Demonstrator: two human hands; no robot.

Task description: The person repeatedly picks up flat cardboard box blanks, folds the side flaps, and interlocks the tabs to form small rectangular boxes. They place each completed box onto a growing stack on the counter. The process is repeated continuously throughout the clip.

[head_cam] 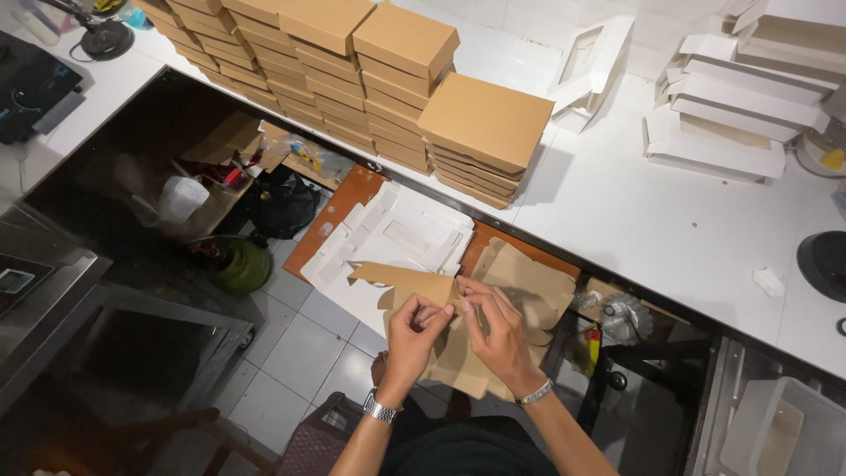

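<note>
Below the white counter (634, 220), over the tiled floor, left hand (414, 330) and right hand (498, 330) pinch a flat brown cardboard blank (520, 282), fingers closed on its fold. Flat white blanks (397, 234) lie just behind. Stacked brown boxes (352, 79) crowd the counter; a clear plastic tub (784, 432) sits lower right.

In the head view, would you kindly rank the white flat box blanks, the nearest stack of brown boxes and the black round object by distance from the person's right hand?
From the right hand:
1. White flat box blanks, just up and left, under the brown cardboard it folds.
2. Nearest stack of brown boxes, on the white counter above.
3. Black round object, at the far right edge.
</note>
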